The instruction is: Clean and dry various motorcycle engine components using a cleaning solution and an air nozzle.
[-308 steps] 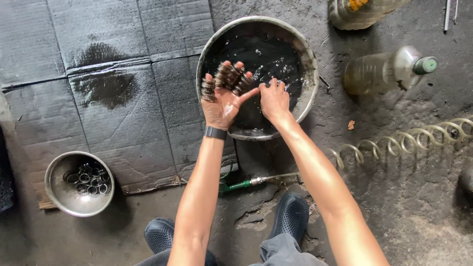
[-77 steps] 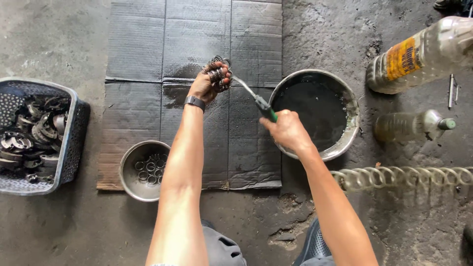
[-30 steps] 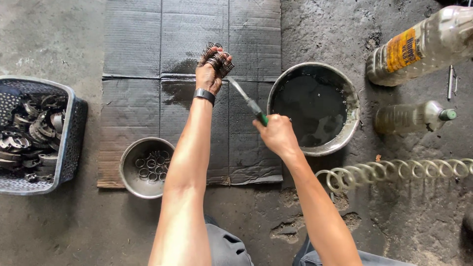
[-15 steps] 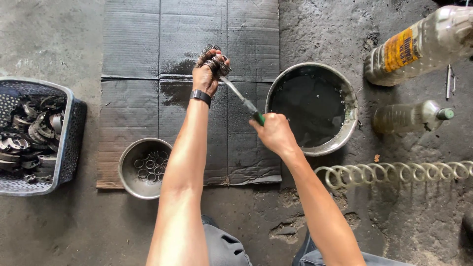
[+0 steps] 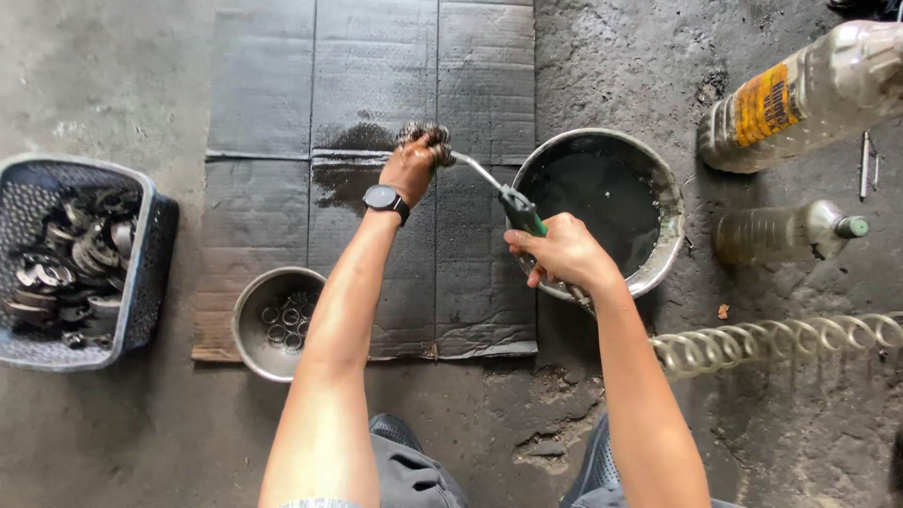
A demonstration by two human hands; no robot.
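From the head camera, the left hand [image 5: 411,169] clenches a bundle of dark springs [image 5: 425,134] above the stained cardboard [image 5: 376,85]. The right hand [image 5: 562,252] grips an air gun [image 5: 513,205] aimed at them; a hard blast could scatter loose springs or spray oil.

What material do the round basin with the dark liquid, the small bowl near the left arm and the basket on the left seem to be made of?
Basin: apparently metal, its grey rim shining dully, stained dark inside.
Small bowl: likely steel, with a smooth reflective wall; rings lie in it.
Basket: probably plastic, a grey moulded rim over dark perforated walls.
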